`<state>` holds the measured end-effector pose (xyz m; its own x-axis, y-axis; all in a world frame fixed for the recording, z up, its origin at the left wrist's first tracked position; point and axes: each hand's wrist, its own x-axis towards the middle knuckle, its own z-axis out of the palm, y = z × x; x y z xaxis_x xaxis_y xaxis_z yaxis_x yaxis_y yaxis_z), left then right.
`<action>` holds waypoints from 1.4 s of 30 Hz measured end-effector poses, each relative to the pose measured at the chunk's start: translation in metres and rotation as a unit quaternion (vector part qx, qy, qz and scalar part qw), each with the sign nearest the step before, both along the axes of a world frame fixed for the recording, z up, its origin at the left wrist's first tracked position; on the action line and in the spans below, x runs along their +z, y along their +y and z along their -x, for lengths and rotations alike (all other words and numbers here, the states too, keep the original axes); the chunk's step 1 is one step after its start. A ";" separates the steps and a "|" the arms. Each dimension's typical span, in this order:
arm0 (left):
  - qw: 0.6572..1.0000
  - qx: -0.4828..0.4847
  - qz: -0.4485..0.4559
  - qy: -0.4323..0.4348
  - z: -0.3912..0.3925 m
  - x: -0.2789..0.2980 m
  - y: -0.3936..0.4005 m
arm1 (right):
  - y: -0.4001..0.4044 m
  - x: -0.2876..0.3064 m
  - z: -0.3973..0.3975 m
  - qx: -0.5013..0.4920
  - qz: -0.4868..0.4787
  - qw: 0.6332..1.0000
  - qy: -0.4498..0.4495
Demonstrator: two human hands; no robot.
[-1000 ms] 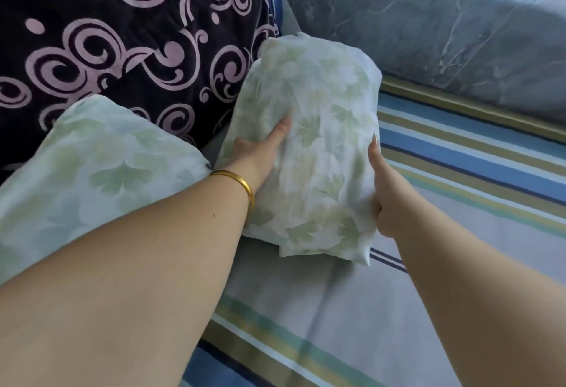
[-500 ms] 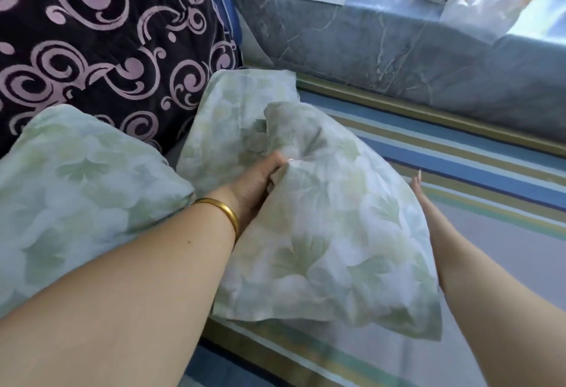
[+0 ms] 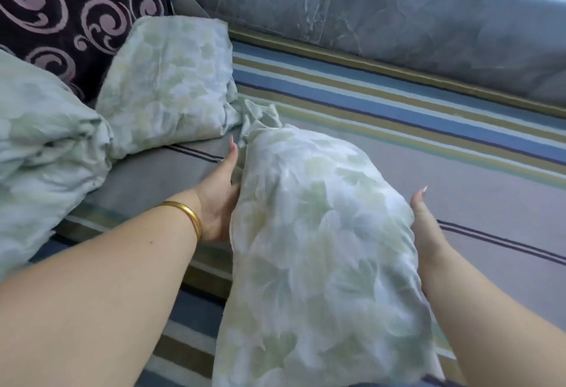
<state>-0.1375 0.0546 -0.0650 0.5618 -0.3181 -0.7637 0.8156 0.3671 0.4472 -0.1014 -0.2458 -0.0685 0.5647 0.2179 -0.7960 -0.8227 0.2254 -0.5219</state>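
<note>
Held pillow (image 3: 321,248): pale green leaf print, plump. It sits lengthwise between the two hands, over the near part of the bed. Its far end is bunched into a twisted tail of cloth, and its near end runs out of view at the bottom.
Left pillow (image 3: 39,147): same leaf print, crumpled, at the far left edge of the bed.
Dark cushion (image 3: 61,3): near-black with pink swirls, upright behind the two resting pillows.
Middle pillow (image 3: 165,80): same print, leaning against the dark cushion. Its lower right corner is just beside the held pillow's twisted tail; I cannot tell whether they touch.
Left hand (image 3: 219,199): palm against the held pillow's left side, thumb straight and pointing away. The fingers are hidden behind the cloth, so I cannot tell whether they are curled.
Bangle (image 3: 190,218): gold, on the left wrist.
Right hand (image 3: 424,227): pressed to the pillow's right side. Only the thumb and the heel of the hand show — grip not visible.
Striped sheet (image 3: 428,129): grey with blue, olive and white bands, under everything.
Grey ledge (image 3: 367,9): marble-patterned, along the far side of the bed.
</note>
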 end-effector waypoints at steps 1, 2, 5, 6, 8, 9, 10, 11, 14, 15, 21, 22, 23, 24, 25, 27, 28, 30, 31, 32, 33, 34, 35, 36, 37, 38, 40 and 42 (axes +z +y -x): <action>1.000 -0.015 -0.021 0.002 0.001 -0.005 -0.005 | -0.005 -0.008 0.003 -0.003 0.018 1.000 0.001; 0.999 -0.024 -0.040 0.000 0.001 -0.010 -0.009 | -0.010 -0.015 0.005 -0.006 0.037 0.999 -0.002; 0.996 0.013 -0.077 -0.038 -0.005 -0.021 -0.016 | -0.011 -0.030 0.005 0.007 0.068 0.997 -0.023; 0.993 0.039 -0.086 -0.068 -0.009 -0.024 -0.017 | -0.010 -0.032 0.004 0.009 0.073 0.996 -0.047; 0.984 0.083 -0.094 -0.126 -0.016 -0.027 -0.022 | -0.004 -0.033 -0.005 -0.001 0.087 0.994 -0.071; 0.979 0.099 -0.096 -0.147 -0.018 -0.026 -0.024 | -0.004 -0.036 -0.009 -0.007 0.066 0.994 -0.082; 0.976 0.109 -0.095 -0.162 -0.019 -0.025 -0.025 | -0.004 -0.037 -0.010 -0.011 0.032 0.995 -0.097; 0.974 0.114 -0.089 -0.172 -0.018 -0.023 -0.025 | -0.005 -0.036 -0.009 -0.005 -0.007 0.994 -0.109; 0.974 0.100 -0.068 -0.192 -0.015 -0.009 -0.018 | -0.003 -0.025 -0.006 0.002 -0.086 0.987 -0.134; 0.976 0.076 -0.056 -0.195 -0.013 0.001 -0.016 | -0.001 -0.016 -0.005 -0.002 -0.090 0.984 -0.154; 0.975 -0.006 -0.055 -0.214 0.009 0.072 -0.018 | -0.007 0.043 0.008 -0.022 0.026 0.952 -0.304; 0.972 -0.006 -0.063 -0.228 0.016 0.085 -0.019 | -0.009 0.054 0.012 -0.025 0.015 0.953 -0.302; 0.968 -0.008 -0.071 -0.242 0.023 0.098 -0.021 | -0.011 0.066 0.017 -0.023 0.011 0.951 -0.307; 0.963 -0.009 -0.079 -0.256 0.031 0.112 -0.023 | -0.009 0.081 0.023 -0.028 0.001 0.950 -0.310; 0.960 -0.008 -0.081 -0.267 0.037 0.125 -0.025 | -0.010 0.092 0.027 -0.038 -0.017 0.955 -0.295; 0.956 0.001 -0.083 -0.282 0.051 0.148 -0.029 | -0.010 0.116 0.040 -0.011 -0.094 0.955 -0.282; 0.954 0.007 -0.088 -0.287 0.057 0.158 -0.031 | -0.009 0.125 0.048 0.011 -0.125 0.952 -0.278; 0.948 0.005 -0.118 -0.295 0.071 0.173 -0.036 | -0.012 0.141 0.065 0.056 -0.163 0.948 -0.268; 0.945 -0.003 -0.131 -0.298 0.078 0.179 -0.037 | -0.015 0.148 0.069 0.083 -0.175 0.946 -0.261; 0.943 -0.008 -0.136 -0.303 0.085 0.184 -0.039 | -0.016 0.157 0.075 0.105 -0.181 0.943 -0.259; 0.941 -0.003 -0.133 -0.310 0.091 0.189 -0.040 | -0.014 0.165 0.081 0.111 -0.180 0.941 -0.266; 0.939 0.010 -0.127 -0.320 0.096 0.193 -0.041 | -0.012 0.174 0.087 0.113 -0.169 0.939 -0.279; 0.937 0.020 -0.117 -0.330 0.102 0.197 -0.043 | -0.007 0.184 0.093 0.112 -0.165 0.936 -0.290; 0.935 0.028 -0.106 -0.338 0.108 0.202 -0.045 | -0.002 0.194 0.098 0.094 -0.166 0.935 -0.299; 0.933 0.035 -0.097 -0.345 0.113 0.206 -0.048 | 0.003 0.202 0.101 0.059 -0.169 0.929 -0.323; 0.931 0.041 -0.090 -0.352 0.119 0.210 -0.051 | 0.007 0.211 0.103 0.022 -0.164 0.917 -0.363; 0.926 0.053 -0.073 -0.366 0.126 0.221 -0.058 | 0.014 0.226 0.111 -0.042 -0.147 0.896 -0.418; 0.916 0.085 -0.055 -0.388 0.129 0.232 -0.065 | 0.016 0.232 0.120 -0.072 -0.175 0.895 -0.404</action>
<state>-0.2670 -0.0107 0.1672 0.9835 -0.1203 -0.1352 0.1713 0.3777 0.9099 -0.2212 -0.2293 0.1637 0.9674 0.2529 -0.0116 -0.1575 0.5651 -0.8098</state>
